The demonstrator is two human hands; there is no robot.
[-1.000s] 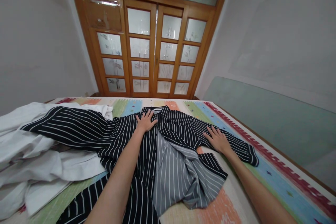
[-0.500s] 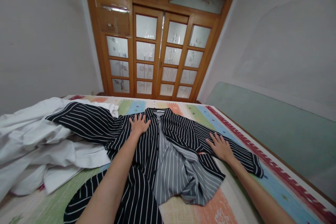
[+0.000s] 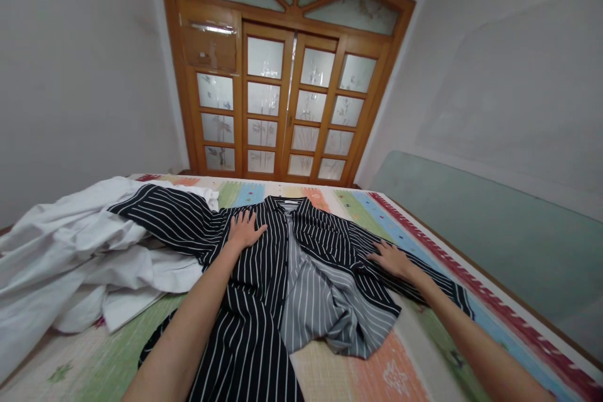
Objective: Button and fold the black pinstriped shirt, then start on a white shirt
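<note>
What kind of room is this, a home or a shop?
Most likely a bedroom in a home. A wide bed or platform covered by a colourful patterned mat fills the room, a striped shirt and white clothes lie on it, and wooden doors with frosted glass panes stand behind.

Two bare forearms enter from the lower edge, no sleeves showing; the left hand (image 3: pixel 244 230) and right hand (image 3: pixel 391 259) wear no gloves, rings or watch.

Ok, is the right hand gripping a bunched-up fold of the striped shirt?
No, the right hand lies flat with fingers spread on the striped shirt, pressing it against the bed rather than pinching any fabric.
</note>
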